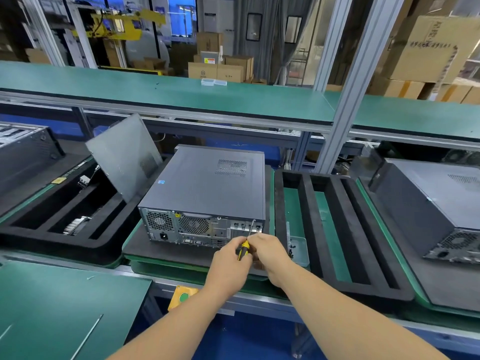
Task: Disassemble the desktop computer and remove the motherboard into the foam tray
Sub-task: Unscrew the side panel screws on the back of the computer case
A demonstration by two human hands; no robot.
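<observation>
the desktop computer (205, 188) lies on its side at the middle of the bench with its cover on, so the job looks barely begun. both the left hand (230, 266) and the right hand (267, 252) are curled round a yellow-and-black screwdriver (244, 249), whose tip meets a screw at the top right of the rear panel (likely a cover screw). the motherboard is unseen inside, and the black foam tray (337, 229) just to the right holds no board.

Bare forearms, bare left hand (228, 266) and right hand (270, 253) — no sleeves.
</observation>
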